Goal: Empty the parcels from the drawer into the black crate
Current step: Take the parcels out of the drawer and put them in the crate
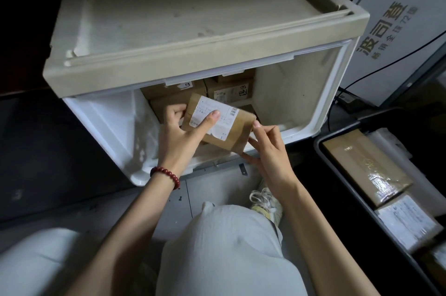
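- On my feed the room is dim, with a grey floor [217, 189] under the kneeling person's pale-clothed knees and one light shoe [265, 201].
- A white plastic drawer [301, 93] stands open in front. To its right are a white printed carton [395, 30] and a black cable [376, 69].
- I see one brown parcel [241, 126] with a white label, lifted at the drawer's mouth, tilted.
- The left hand [178, 131], with a red bead bracelet [166, 174] on its wrist, grips the parcel's left end, thumb across the label.
- The right hand [268, 151] pinches the parcel's right corner in its fingertips.
- Behind the hands I count at least four more brown parcels stacked inside. The held one hides part of them.
- The black crate [357, 199] sits at the right edge, holding two cardboard parcels I can count, and more that are cut off.
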The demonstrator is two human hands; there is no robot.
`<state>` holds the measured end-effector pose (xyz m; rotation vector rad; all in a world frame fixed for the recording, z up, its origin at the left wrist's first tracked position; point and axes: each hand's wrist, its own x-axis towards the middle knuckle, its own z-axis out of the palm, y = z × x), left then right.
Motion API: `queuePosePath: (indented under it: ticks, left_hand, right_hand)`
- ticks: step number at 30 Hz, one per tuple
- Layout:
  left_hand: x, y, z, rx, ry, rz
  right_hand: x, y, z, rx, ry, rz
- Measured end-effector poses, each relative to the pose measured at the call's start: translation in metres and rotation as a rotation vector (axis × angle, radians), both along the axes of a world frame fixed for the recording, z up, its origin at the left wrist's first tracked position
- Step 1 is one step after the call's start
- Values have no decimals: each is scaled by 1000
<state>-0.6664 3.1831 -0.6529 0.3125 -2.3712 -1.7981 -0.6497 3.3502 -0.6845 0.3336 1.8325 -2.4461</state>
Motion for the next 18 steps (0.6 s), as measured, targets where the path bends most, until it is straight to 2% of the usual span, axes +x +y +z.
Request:
queuePosePath:
  ticks: [4, 9, 14, 18]
  left_hand:
    - [-4, 0, -1, 6, 7, 28]
    - [-3, 14, 0, 2, -15, -39]
    - [-3, 42, 10, -155, -154, -203]
    - [-4, 81, 21, -324, -160, -369]
  right_hand:
    - [1, 1, 3, -5, 21, -29]
    - [3, 14, 12, -5, 56, -56]
    - [17, 54, 19, 31, 43, -123]
    - [38, 90, 20, 20, 44, -226]
